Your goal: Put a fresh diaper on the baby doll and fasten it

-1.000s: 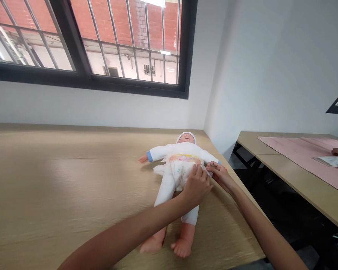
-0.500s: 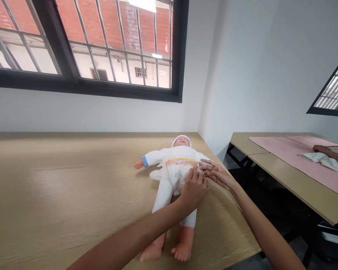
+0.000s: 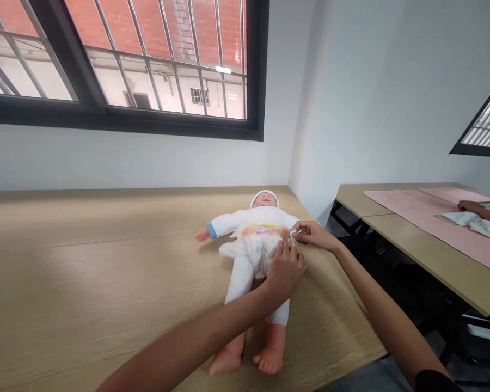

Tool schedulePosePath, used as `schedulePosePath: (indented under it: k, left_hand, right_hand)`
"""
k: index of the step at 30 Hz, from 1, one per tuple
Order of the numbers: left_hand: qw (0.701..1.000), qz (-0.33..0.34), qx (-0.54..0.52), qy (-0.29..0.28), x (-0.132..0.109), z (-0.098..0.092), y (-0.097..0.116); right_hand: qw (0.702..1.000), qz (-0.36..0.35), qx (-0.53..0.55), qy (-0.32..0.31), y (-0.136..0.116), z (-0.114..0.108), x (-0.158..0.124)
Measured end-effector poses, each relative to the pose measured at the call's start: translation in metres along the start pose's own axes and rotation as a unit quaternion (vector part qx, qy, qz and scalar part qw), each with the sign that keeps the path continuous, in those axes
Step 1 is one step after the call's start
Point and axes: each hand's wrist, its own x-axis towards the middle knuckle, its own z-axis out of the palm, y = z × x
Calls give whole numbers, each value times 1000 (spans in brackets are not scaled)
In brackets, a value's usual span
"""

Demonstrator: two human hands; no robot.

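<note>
White cloth clad the doll [image 3: 261,219], which lay on its back near the right-hand edge of the wooden table [image 3: 106,272]. The diaper [image 3: 259,247] sat around its hips, one ragged wing spreading to picture left, the opposite side largely hidden by the hands. The left hand [image 3: 286,267] rested against the diaper's front with bent fingers close together; whether they gripped anything, I could not tell. The right hand [image 3: 312,235] pinched a small white strip [image 3: 293,233], thumb and fingers nearly meeting, and covered the doll's farther hand. The left forearm [image 3: 224,316] crossed the doll's legs, hiding part of them. Another person's arm [image 3: 485,213], cut off at picture right, reached over a pink cloth [image 3: 412,218].
</note>
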Motion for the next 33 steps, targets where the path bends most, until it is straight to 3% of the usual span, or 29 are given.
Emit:
schedulePosePath:
  k: [4, 9, 15, 25, 30, 33]
  left_hand:
    - [999, -28, 0, 24, 0, 2, 3]
    - [999, -18, 6, 43, 0, 11, 4]
    - [1000, -4, -17, -6, 1, -1, 3]
    - [999, 14, -14, -33, 0, -5, 5]
    - [998, 32, -46, -16, 8, -29, -28]
    - [996, 44, -54, -53, 9, -34, -55]
  right_hand:
    - [999, -33, -12, 19, -2, 13, 15]
    - [995, -58, -33, 76, 5, 27, 20]
    - [987, -37, 34, 152, 15, 46, 18]
    - [960, -22, 8, 280, 24, 62, 21]
    - [939, -41, -11, 342, 21, 58, 17]
    - [922, -46, -6, 384, 21, 51, 14]
